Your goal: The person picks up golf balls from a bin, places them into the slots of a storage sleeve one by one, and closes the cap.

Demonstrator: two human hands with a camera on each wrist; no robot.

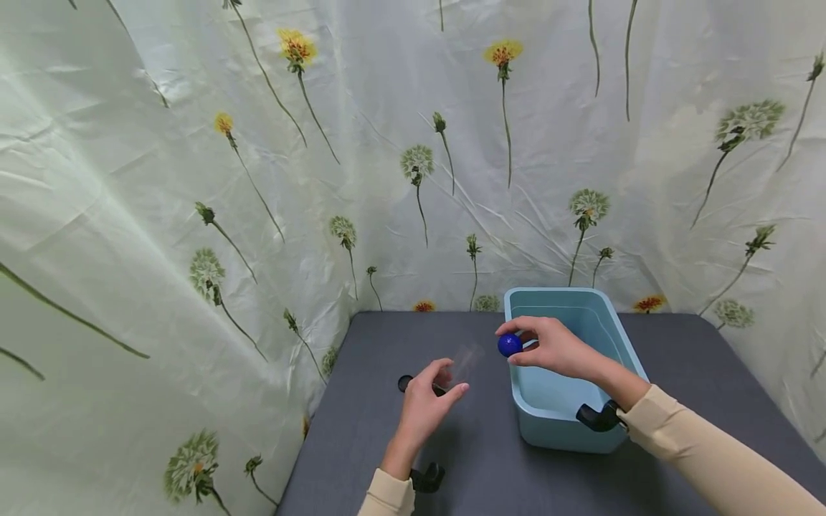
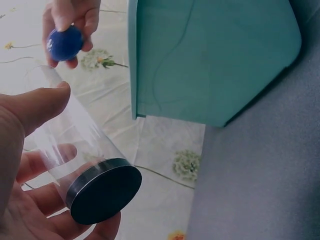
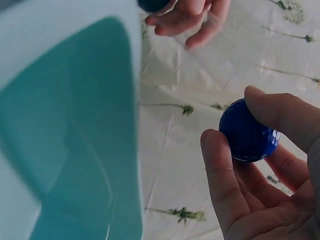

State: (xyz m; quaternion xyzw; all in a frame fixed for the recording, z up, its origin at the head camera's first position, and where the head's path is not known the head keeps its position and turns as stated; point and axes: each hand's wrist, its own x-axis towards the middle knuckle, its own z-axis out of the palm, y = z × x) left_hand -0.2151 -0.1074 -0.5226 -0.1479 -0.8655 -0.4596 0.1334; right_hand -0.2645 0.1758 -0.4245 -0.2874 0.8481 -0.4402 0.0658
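Note:
My left hand (image 1: 427, 401) holds a clear tube (image 2: 82, 132) with a black cap on its lower end, fingers and thumb curled round its sides. In the head view the see-through tube (image 1: 466, 362) tilts up toward the right hand, its far end hard to make out. My right hand (image 1: 555, 349) pinches a shiny dark blue ball (image 3: 246, 132) between thumb and fingertips. In the left wrist view the blue ball (image 2: 65, 43) sits just beyond the tube's upper end, outside it. The right forearm crosses over a light blue bin.
The light blue bin (image 1: 525, 423) stands at the right on a dark grey table (image 1: 361, 430). A small round black lid (image 1: 404, 383) lies on the table left of the left hand. A flower-printed curtain (image 1: 381, 143) hangs behind and on the left.

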